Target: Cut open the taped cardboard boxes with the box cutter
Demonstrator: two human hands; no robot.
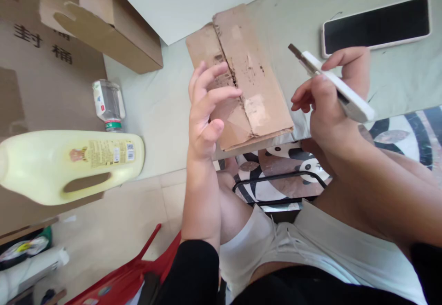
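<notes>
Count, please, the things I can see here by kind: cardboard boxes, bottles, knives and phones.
Cardboard boxes: 3, the small box under the left hand, the open box, the large printed box
Bottles: 2, yellow jug, clear bottle
Knives: 1, utility knife in the right hand
Phones: 1, phone
Total: 7

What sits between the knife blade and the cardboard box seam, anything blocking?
Nothing visible. The right hand holds the utility knife with its blade tip in open air to the right of the cardboard box. The left hand rests on the box's left flap, its fingertips near the centre seam but not across the blade's side.
</notes>
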